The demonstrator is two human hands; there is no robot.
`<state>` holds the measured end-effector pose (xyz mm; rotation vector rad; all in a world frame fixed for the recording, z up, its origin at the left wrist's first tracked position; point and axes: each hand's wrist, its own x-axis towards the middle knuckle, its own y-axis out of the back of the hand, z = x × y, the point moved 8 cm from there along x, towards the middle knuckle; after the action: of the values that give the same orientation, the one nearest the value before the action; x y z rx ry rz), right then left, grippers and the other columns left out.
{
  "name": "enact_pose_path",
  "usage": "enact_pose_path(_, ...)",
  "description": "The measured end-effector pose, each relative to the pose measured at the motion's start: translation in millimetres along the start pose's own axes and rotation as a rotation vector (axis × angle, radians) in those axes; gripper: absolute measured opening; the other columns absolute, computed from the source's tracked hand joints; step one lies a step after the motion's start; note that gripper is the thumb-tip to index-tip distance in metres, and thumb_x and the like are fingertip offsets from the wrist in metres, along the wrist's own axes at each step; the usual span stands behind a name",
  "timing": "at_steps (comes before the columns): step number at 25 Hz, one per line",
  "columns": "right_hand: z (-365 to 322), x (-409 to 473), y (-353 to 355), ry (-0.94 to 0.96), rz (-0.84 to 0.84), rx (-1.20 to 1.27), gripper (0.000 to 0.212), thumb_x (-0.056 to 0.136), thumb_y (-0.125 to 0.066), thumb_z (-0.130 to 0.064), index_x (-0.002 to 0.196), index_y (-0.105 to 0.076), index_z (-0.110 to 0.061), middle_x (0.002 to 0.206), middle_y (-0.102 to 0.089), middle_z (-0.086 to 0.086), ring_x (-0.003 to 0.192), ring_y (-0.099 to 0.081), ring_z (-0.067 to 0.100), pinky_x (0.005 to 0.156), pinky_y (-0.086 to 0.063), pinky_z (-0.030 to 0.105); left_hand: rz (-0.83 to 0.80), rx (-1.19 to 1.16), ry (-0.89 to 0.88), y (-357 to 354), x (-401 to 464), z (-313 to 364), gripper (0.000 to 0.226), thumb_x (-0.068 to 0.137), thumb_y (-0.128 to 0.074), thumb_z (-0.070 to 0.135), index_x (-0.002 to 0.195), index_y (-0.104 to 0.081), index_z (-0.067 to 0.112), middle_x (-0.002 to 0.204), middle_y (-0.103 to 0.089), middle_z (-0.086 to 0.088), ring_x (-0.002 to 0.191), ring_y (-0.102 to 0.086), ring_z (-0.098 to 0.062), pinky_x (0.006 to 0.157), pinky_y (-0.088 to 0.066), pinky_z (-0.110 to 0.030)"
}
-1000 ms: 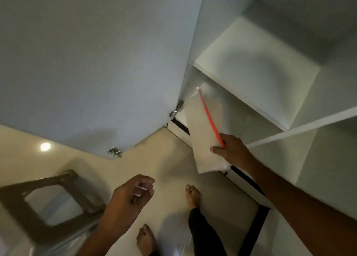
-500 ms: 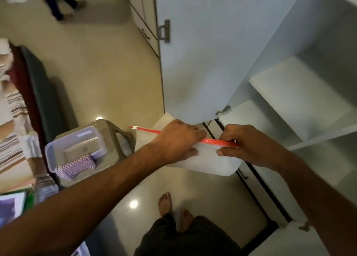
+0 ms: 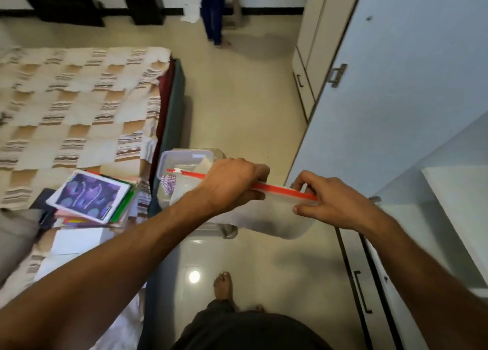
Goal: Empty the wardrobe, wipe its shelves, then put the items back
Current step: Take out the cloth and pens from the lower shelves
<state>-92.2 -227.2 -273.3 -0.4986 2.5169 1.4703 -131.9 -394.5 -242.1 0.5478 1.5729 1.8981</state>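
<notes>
Both hands hold a translucent zip pouch (image 3: 274,217) with a red zipper strip along its top, level in front of me. My left hand (image 3: 232,183) grips the strip near its middle, and my right hand (image 3: 324,201) pinches its right end. The wardrobe (image 3: 443,217) stands at the right with its white door (image 3: 396,90) swung open and bare white shelves showing. Behind the pouch a clear plastic box (image 3: 182,159) with a checked cloth inside sits on a stool.
A bed with a checked cover (image 3: 79,98) fills the left, with a stack of books and folders (image 3: 92,196) on its near corner. Another person's legs (image 3: 214,11) stand at the far end of the tiled floor. Drawer fronts with black handles (image 3: 361,291) run below the shelves.
My view has swung left from the wardrobe toward the bed. My left hand came up and took hold of the pouch's zipper strip; the pouch now lies level between both hands.
</notes>
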Motion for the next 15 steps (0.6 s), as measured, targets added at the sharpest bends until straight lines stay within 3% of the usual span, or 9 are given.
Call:
enact_pose_path(2, -18.7, 15.4, -7.0, 0.015, -0.038, -0.043, 0.038, 0.082, -0.076, -0.048, 0.110, -0.057, -0.030, 0.102, -0.063, -0.009, 0.091, -0.061, 0.011, 0.081, -0.057, 0.034, 0.076, -0.040, 0.084, 10.4, -25.4, -26.8, 0.023, 0.089, -0.072, 0.044, 0.100, -0.064, 0.026, 0.094, -0.069, 0.005, 0.084, -0.064, -0.017, 0.076, -0.057, -0.036)
enact_pose_path(7, -95.4, 47.6, -15.6, 0.160, -0.095, 0.145, 0.017, 0.085, -0.076, -0.038, 0.091, -0.066, -0.026, 0.089, -0.067, -0.006, 0.086, -0.064, 0.015, 0.079, -0.058, 0.041, 0.190, -0.163, 0.284, 36.4, -103.4, -104.0, 0.022, 0.083, -0.079, 0.039, 0.090, -0.066, 0.023, 0.088, -0.065, 0.011, 0.075, -0.059, -0.008, 0.067, -0.054, -0.025)
enact_pose_path(11, -174.8, 91.0, -22.8, 0.299, -0.078, 0.260, 0.017, 0.082, -0.081, -0.032, 0.094, -0.070, -0.027, 0.097, -0.069, -0.010, 0.097, -0.064, 0.011, 0.086, -0.057, 0.038, 0.196, -0.267, 0.437, 39.7, -156.7, -175.9, 0.023, 0.085, -0.076, 0.042, 0.088, -0.057, 0.031, 0.085, -0.061, 0.011, 0.068, -0.054, -0.006, 0.060, -0.037, -0.016)
enact_pose_path(14, -223.5, 122.7, -45.8, 0.310, -0.155, 0.152, 0.019, 0.083, -0.080, -0.031, 0.086, -0.063, -0.023, 0.083, -0.065, -0.011, 0.078, -0.060, 0.006, 0.070, -0.050, 0.027, 0.195, -0.307, 0.480, 44.1, -186.2, -214.1, 0.019, 0.089, -0.073, 0.039, 0.091, -0.056, 0.031, 0.092, -0.064, 0.008, 0.078, -0.060, -0.011, 0.066, -0.044, -0.017)
enact_pose_path(15, -238.0, 129.7, -57.5, 0.310, -0.206, 0.116, 0.022, 0.082, -0.080, -0.032, 0.091, -0.061, -0.025, 0.088, -0.064, -0.012, 0.081, -0.059, 0.005, 0.069, -0.047, 0.023, 0.195, -0.313, 0.477, 45.0, -194.7, -224.7, 0.019, 0.089, -0.073, 0.038, 0.092, -0.055, 0.031, 0.096, -0.067, 0.006, 0.081, -0.062, -0.013, 0.068, -0.046, -0.018)
